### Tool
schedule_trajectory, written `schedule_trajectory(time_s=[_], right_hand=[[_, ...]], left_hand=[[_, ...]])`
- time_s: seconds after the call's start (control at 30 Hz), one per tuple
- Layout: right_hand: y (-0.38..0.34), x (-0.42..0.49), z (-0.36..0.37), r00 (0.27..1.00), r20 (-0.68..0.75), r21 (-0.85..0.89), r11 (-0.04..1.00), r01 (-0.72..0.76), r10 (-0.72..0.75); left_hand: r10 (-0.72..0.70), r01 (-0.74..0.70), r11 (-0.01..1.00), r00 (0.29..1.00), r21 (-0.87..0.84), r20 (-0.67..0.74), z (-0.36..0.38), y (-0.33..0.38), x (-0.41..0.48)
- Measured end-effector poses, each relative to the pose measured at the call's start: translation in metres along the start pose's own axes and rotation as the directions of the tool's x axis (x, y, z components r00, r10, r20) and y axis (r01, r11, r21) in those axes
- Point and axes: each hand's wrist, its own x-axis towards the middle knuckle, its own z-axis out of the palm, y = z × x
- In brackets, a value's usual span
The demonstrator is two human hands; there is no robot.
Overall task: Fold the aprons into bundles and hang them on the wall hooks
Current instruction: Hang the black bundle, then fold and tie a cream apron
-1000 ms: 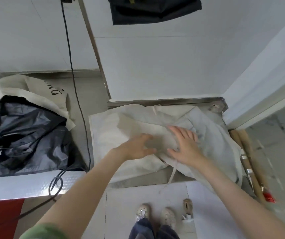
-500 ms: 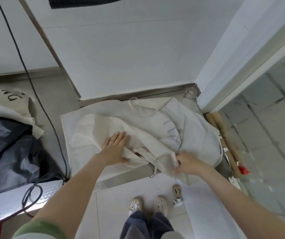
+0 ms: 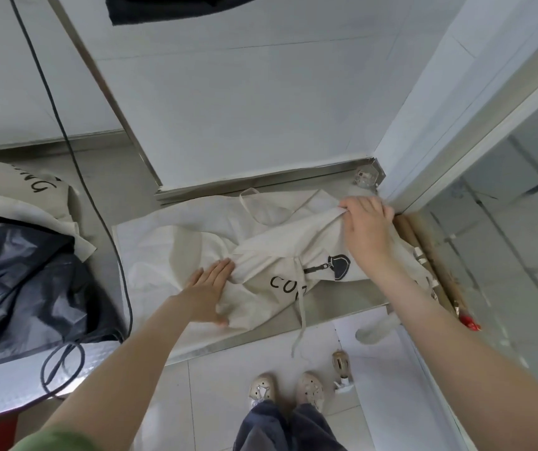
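Observation:
A cream apron with black lettering and a black printed figure lies crumpled on the steel counter. My left hand presses flat on its left part, fingers straight. My right hand grips a gathered fold of the cloth at the far right, near the wall corner. One apron strap hangs over the counter's front edge. A dark apron bundle hangs on the wall at the top of the view.
A black apron lies on another cream apron at the left. A black cable runs down the wall and across the counter. Brown rolls lie along the right wall. My shoes stand on the tiled floor.
My right hand has carried the near fold of the cream apron up and over to the far right, turning up the printed side. My left hand stays pressed on the cloth.

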Motion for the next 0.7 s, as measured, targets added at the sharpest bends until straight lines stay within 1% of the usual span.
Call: schedule_trajectory(time_s=[0.03,0.07,0.1,0.13,0.17,0.2,0.23,0.27,0.3,0.33,0.37,0.4,0.43,0.47,0.53,0.57,0.63,0.67,0.7], right_hand=[[-0.001,0.000,0.005,0.999,0.032,0.013,1.000,-0.020,0.019],[0.001,-0.001,0.009,0.990,0.128,0.016,0.998,-0.057,0.055],[0.005,-0.003,0.015,0.954,0.282,0.023,0.994,-0.110,0.099],[0.009,-0.005,0.020,0.881,0.452,0.031,0.984,-0.177,0.144],[0.015,-0.008,0.025,0.799,0.580,0.029,0.977,-0.212,0.156],[0.019,-0.012,0.030,0.743,0.652,0.018,0.977,-0.213,0.150],[0.023,-0.015,0.035,0.710,0.692,0.013,0.980,-0.198,0.134],[0.024,-0.017,0.039,0.676,0.728,0.020,0.981,-0.194,0.119],[0.025,-0.020,0.044,0.647,0.756,0.032,0.981,-0.191,0.101],[0.025,-0.021,0.046,0.624,0.774,0.022,0.981,-0.193,0.106],[0.025,-0.022,0.048,0.620,0.776,0.010,0.980,-0.198,0.117],[0.026,-0.023,0.050,0.625,0.767,-0.017,0.977,-0.212,0.148],[0.028,-0.024,0.050,0.646,0.743,-0.032,0.974,-0.225,0.174],[0.027,-0.023,0.047,0.658,0.725,-0.044,0.968,-0.248,0.202],[0.025,-0.021,0.042,0.658,0.712,-0.080,0.959,-0.271,0.246],[0.025,-0.022,0.040,0.655,0.715,-0.089,0.960,-0.264,0.246],[0.029,-0.029,0.038,0.643,0.731,-0.076,0.964,-0.257,0.229],[0.032,-0.032,0.037,0.626,0.748,-0.073,0.966,-0.249,0.218],[0.034,-0.034,0.034,0.597,0.777,-0.081,0.972,-0.220,0.200]], left_hand=[[-0.009,0.008,0.998,1.000,-0.055,-0.008,-0.001,0.000,0.000],[-0.022,0.020,0.991,1.000,-0.132,-0.009,-0.004,0.001,0.000],[-0.034,0.033,0.974,0.999,-0.225,0.000,-0.008,0.003,0.000],[-0.044,0.042,0.941,0.999,-0.336,0.001,-0.012,0.006,0.001],[-0.051,0.036,0.894,0.998,-0.447,-0.021,-0.017,0.009,0.002],[-0.066,0.016,0.851,0.995,-0.524,-0.077,-0.022,0.014,0.005],[-0.084,-0.018,0.845,0.983,-0.534,-0.166,-0.026,0.019,0.007],[-0.102,-0.038,0.879,0.959,-0.476,-0.266,-0.029,0.023,0.011],[-0.109,-0.034,0.926,0.930,-0.376,-0.351,-0.031,0.025,0.017],[-0.101,-0.002,0.968,0.913,-0.251,-0.396,-0.032,0.025,0.024],[-0.096,0.046,0.990,0.914,-0.133,-0.393,-0.034,0.025,0.031],[-0.106,0.098,0.994,0.929,-0.040,-0.353,-0.033,0.022,0.038],[-0.131,0.139,0.990,0.944,0.006,-0.301,-0.033,0.019,0.042],[-0.153,0.161,0.987,0.955,0.014,-0.255,-0.033,0.016,0.045],[-0.149,0.154,0.988,0.971,0.011,-0.186,-0.038,0.009,0.049],[-0.138,0.147,0.988,0.976,0.044,-0.170,-0.043,0.008,0.049],[-0.115,0.143,0.973,0.981,0.183,-0.154,-0.053,0.011,0.049],[-0.098,0.129,0.963,0.985,0.238,-0.139,-0.058,0.014,0.047],[-0.081,0.107,0.961,0.991,0.254,-0.111,-0.061,0.017,0.045]])
